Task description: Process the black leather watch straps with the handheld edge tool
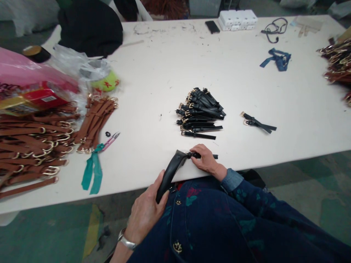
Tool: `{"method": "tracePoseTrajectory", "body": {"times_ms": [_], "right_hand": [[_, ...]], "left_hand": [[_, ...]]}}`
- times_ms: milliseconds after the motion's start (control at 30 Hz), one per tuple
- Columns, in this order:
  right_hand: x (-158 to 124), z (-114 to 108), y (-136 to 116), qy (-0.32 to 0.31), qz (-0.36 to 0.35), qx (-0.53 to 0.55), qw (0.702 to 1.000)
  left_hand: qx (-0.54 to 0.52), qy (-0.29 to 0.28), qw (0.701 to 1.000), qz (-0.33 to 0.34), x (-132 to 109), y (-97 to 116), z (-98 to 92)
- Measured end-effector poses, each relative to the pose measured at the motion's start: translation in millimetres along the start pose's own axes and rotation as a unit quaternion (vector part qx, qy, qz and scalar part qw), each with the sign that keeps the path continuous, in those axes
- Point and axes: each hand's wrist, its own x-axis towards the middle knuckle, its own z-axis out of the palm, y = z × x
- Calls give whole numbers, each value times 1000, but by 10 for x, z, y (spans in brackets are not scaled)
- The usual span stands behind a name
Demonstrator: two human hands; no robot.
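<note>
My left hand [149,208] grips the lower end of a smooth, black, curved handle-like piece [172,171] at the table's front edge. At its upper end, my right hand [204,157] pinches a short black buckle strap [215,156], whose tail sticks out to the right. The strap's near end touches or nearly touches the black piece; my fingers cover much of it. Just beyond my right hand lies a pile of similar black buckle straps [204,109] with gold-coloured buckles. Two more black straps [259,122] cross each other to the right.
On the left are heaped brown straps [27,146] with metal rings, a brown bundle [95,122], and pink-handled snips [111,140] tied with green ribbon [93,171]. A blue cloth strip [278,59], phone [212,27], white boxes [238,20] and black cord [275,29] lie farther back.
</note>
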Motion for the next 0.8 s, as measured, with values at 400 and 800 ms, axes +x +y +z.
{"method": "tracePoseTrajectory", "body": {"times_ms": [400, 800], "right_hand": [[-101, 104, 96, 29, -2, -32, 999], [-110, 108, 92, 24, -3, -33, 999]], "left_hand": [[-7, 45, 999, 18, 183, 138, 43], [-12, 11, 1000, 5, -19, -32, -8]]}}
